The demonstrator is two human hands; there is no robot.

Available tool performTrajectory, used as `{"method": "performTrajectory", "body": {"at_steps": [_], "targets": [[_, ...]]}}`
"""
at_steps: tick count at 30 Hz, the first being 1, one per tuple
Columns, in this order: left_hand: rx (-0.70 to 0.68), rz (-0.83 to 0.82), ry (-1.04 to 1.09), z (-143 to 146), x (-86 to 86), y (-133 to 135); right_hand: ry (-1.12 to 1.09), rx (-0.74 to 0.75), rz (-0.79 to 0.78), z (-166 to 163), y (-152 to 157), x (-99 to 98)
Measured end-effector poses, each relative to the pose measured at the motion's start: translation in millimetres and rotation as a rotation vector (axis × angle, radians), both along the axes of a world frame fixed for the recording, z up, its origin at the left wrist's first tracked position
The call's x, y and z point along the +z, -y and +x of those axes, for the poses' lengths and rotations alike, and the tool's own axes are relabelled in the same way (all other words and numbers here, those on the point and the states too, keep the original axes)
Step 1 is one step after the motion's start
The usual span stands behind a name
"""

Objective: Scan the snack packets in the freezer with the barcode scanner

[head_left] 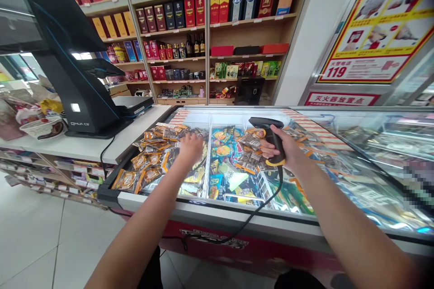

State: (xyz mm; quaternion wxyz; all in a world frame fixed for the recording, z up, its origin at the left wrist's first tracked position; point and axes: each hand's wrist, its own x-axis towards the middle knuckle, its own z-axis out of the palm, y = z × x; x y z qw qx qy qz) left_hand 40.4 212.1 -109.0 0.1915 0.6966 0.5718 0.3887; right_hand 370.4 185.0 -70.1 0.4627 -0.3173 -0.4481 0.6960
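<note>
My right hand [282,146] is wrapped round the grip of a black barcode scanner [273,140] with yellow trim, held above the open chest freezer [244,210]. The scanner's black cable [252,212] hangs from its grip and runs over the freezer's front edge. Over the left compartment reaches my left hand [191,148], back upward, its fingers loosely bent and a little apart, with nothing visible in them. Below and beside it lie several clear packets with orange edges [152,158]. Blue snack bags [224,144] fill part of the middle compartment, with more orange-edged packets [249,158] under the scanner.
A white divider [208,158] separates the freezer's compartments. A glass lid [339,158] covers the right side. To the left, a black checkout machine [77,63] and a paper bowl [45,128] stand on a white counter [125,140]. Shelves [172,34] of boxes and bottles line the back.
</note>
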Motion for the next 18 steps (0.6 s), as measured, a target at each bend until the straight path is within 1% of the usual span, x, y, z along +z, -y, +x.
{"method": "performTrajectory", "body": {"at_steps": [1,2,4,7,10,12,13,17,18], "targets": [[0.063,-0.018,0.024,-17.6,2.6,-4.2,0.008,0.002,0.007,-0.8,0.3,0.4],[0.096,-0.055,0.052,-33.2,4.4,-7.4,0.015,0.006,0.012,-1.4,0.5,0.7],[0.113,-0.091,0.081,-56.1,5.9,-11.1,0.023,0.012,0.016,-2.1,0.7,1.1],[0.087,-0.109,0.124,-68.8,3.9,-13.0,0.017,0.011,0.012,-2.3,0.9,1.6],[0.03,-0.093,0.201,-61.3,0.9,-14.9,0.034,0.007,0.015,-2.4,1.3,1.5],[-0.024,-0.088,0.256,-48.8,-0.1,-16.6,0.049,0.009,0.016,-2.1,0.9,0.2],[-0.075,-0.086,0.286,-41.0,-0.4,-17.3,0.05,0.013,0.014,-1.8,0.1,-1.0],[-0.424,-0.127,0.324,-8.9,-1.3,-18.3,0.025,0.046,-0.006,0.5,-4.7,-7.1],[-0.477,-0.133,0.304,-3.0,-1.8,-18.1,0.019,0.051,-0.013,0.8,-5.6,-8.1]]}}
